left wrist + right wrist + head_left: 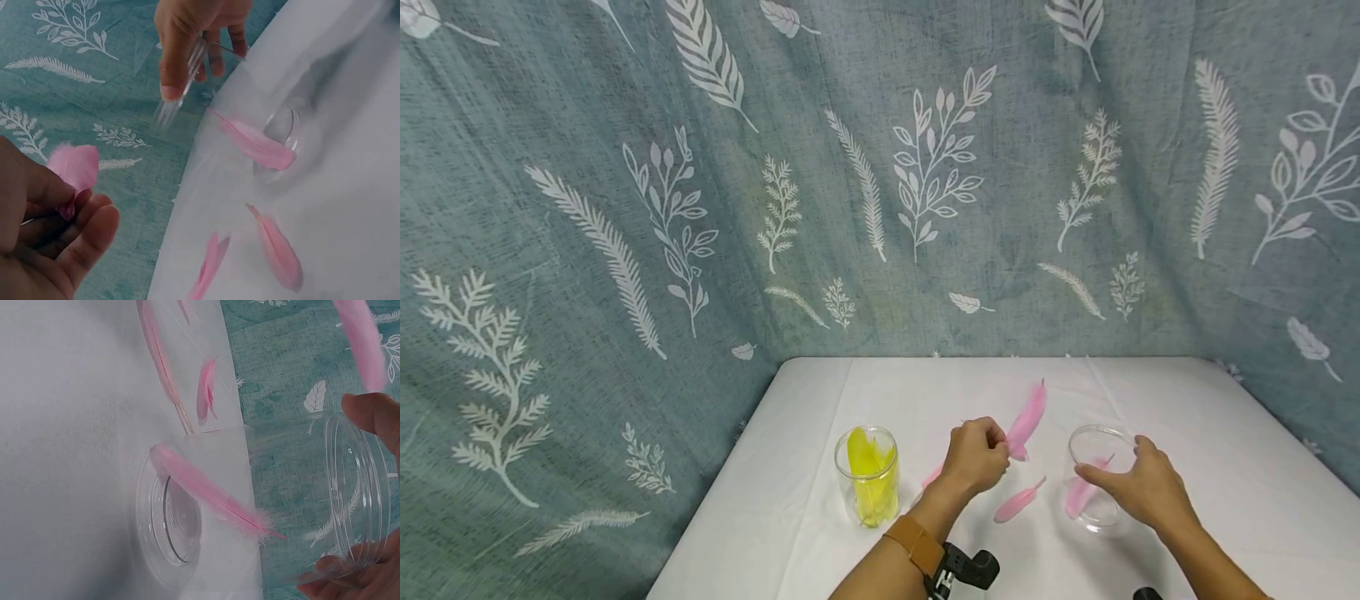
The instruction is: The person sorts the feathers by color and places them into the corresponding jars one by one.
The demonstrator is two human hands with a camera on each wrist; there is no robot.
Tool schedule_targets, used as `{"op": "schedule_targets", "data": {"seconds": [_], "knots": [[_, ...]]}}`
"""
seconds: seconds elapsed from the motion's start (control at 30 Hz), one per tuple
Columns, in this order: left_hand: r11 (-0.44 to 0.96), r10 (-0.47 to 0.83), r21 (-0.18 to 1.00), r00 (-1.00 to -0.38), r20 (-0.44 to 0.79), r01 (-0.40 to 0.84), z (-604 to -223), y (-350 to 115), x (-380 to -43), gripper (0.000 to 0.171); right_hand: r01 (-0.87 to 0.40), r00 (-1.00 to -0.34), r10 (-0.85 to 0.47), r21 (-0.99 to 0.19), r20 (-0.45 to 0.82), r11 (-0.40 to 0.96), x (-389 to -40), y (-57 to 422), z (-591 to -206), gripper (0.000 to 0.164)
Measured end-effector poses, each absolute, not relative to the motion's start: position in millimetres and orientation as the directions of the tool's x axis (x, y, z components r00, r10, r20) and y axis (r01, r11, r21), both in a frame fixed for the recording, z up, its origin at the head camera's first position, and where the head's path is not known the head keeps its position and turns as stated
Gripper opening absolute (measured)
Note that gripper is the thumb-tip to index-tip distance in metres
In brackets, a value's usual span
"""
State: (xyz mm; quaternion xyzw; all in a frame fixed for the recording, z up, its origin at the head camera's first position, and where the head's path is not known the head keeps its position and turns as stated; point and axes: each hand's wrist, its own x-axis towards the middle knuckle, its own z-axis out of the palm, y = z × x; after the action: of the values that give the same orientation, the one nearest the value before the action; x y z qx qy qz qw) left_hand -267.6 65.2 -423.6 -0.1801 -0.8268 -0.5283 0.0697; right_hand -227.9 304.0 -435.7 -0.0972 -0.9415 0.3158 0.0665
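In the head view my left hand (976,457) pinches a pink feather (1028,415) by its lower end, above the table. My right hand (1150,487) grips a clear cup (1077,442) near its rim, thumb on the near side. One pink feather (1084,493) leans inside that cup; the right wrist view shows the same feather (209,494) slanting up from the base. Between the hands a pink feather (1018,502) lies on the table. Another pink feather (932,476) is partly hidden by my left arm.
Left of my left arm stands a second clear cup (842,492) holding yellow feathers (874,479). The white tabletop (797,433) runs back to a teal curtain (880,300) with white leaf prints. A strapped device (973,571) sits on my left wrist.
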Motion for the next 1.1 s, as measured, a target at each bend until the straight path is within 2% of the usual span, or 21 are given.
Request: {"op": "schedule_targets", "data": {"seconds": [0.17,0.37,0.7,1.1], "knots": [[0.314,0.282,0.879,-0.92,0.273,0.358,-411.5,69.2,-263.0,0.02,0.13,-0.974,0.217,-0.609,0.072,0.783,-227.6,305.4,-436.9,0.123],[0.14,0.361,0.952,-0.909,0.208,0.273,-399.0,75.8,-260.1,0.021,0.124,-0.972,0.22,-0.608,0.085,0.784,-227.6,305.3,-437.4,0.122],[-0.043,0.478,0.989,-0.866,0.145,0.141,-391.8,83.8,-261.8,0.017,0.141,-0.973,0.223,-0.607,0.061,0.782,-228.5,305.0,-435.6,0.124],[-0.095,0.55,0.995,-0.834,0.048,-0.005,-391.4,96.9,-263.8,0.016,0.136,-0.974,0.219,-0.615,0.06,0.777,-225.3,303.3,-433.6,0.124]]}}
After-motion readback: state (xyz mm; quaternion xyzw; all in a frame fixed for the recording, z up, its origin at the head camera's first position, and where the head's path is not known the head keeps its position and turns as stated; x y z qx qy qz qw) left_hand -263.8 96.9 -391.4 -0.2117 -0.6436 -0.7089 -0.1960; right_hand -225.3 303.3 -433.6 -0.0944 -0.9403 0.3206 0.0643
